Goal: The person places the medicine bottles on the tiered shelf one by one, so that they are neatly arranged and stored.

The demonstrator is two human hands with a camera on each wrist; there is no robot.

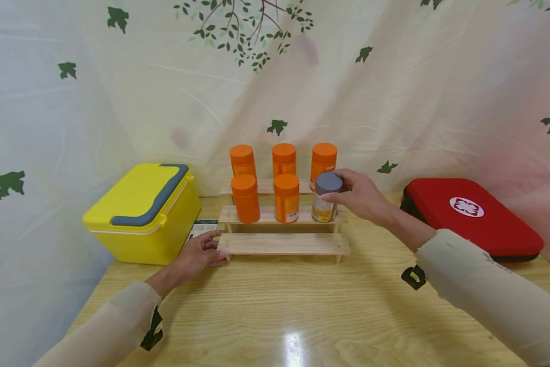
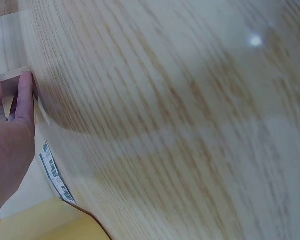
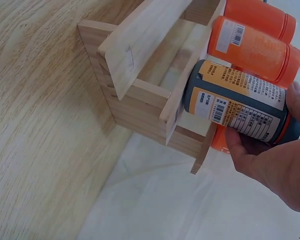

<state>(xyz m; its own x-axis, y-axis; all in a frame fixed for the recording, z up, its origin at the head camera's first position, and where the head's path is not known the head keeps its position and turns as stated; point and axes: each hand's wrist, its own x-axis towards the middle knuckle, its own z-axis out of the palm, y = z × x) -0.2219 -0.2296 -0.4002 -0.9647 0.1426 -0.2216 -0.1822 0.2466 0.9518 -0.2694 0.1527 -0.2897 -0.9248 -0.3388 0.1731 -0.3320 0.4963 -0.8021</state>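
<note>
A stepped wooden rack (image 1: 284, 244) stands on the table, its lowest step bare. My right hand (image 1: 363, 196) grips a dark grey jar (image 1: 323, 209) near its lid, thumb on one side and fingers on the other. The jar is upright at the right end of the middle step; its printed label (image 3: 237, 102) faces the right wrist camera. My left hand (image 1: 200, 253) holds the left end of the lowest step, with the step's wooden end (image 2: 14, 76) between thumb and fingers. Beside the grey jar on the middle step are orange jars (image 1: 286, 200) (image 1: 245, 200).
Three more orange jars (image 1: 242, 159) line the top step at the back. A yellow cooler box (image 1: 141, 214) is at the left, with a printed sheet (image 1: 204, 226) between it and the rack. At the right lies a red first-aid case (image 1: 476, 219). A patterned cloth (image 1: 201, 102) hangs behind.
</note>
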